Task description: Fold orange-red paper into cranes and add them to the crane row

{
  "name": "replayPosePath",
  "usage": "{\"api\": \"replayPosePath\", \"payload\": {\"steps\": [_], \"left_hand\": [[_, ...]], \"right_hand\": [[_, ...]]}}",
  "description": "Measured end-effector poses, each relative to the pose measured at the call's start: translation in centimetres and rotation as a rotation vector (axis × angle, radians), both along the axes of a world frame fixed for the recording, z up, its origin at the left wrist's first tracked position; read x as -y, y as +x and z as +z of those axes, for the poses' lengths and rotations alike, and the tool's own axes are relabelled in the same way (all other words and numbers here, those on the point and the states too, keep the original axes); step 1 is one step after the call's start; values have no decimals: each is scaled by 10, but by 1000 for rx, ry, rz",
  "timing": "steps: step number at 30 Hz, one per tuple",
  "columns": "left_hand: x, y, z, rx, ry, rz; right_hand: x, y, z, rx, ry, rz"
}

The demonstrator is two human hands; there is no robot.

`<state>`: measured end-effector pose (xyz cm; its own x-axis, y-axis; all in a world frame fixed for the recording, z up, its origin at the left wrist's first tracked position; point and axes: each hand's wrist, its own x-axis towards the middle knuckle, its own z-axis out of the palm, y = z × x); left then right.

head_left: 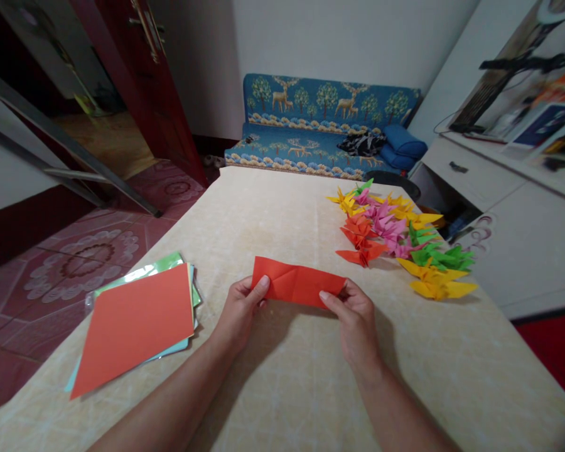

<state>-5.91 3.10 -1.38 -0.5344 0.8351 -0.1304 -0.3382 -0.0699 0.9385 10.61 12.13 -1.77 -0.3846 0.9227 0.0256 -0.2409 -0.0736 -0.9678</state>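
A folded red sheet of origami paper (294, 284) is stretched between my two hands, just above the table. Crease lines run across its face. My left hand (245, 301) pinches its left end, thumb in front and fingers behind. At the opposite end my right hand (355, 314) grips it the same way. To the left lies a stack of coloured paper (136, 323), an orange-red sheet on top and a clear plastic wrapper partly under it. On the right side of the table sit several folded paper cranes (386, 223) in orange-red, pink, yellow and green.
The table (273, 220) has a pale patterned cloth. Beyond it stands a blue sofa (311, 138) with deer and trees on its cover. A white cabinet (522, 232) is on the right, a dark red door (150, 88) and a metal ladder-like frame (75, 169) on the left.
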Motion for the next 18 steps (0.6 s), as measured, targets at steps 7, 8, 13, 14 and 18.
{"api": "replayPosePath", "payload": {"steps": [7, 8, 13, 14, 18], "left_hand": [[-2, -8, 4, -261, -172, 26], [-2, -10, 3, -344, -206, 23], [-2, -18, -3, -894, -352, 59], [-2, -19, -4, -990, -395, 72], [-2, -19, -2, -1280, -428, 181]], "right_hand": [[-3, 1, 11, 113, 79, -3], [-4, 2, 11, 155, 93, -7], [-10, 5, 4, 371, 98, 113], [-11, 6, 2, 399, 79, 137], [-9, 9, -4, 457, 48, 161]]}}
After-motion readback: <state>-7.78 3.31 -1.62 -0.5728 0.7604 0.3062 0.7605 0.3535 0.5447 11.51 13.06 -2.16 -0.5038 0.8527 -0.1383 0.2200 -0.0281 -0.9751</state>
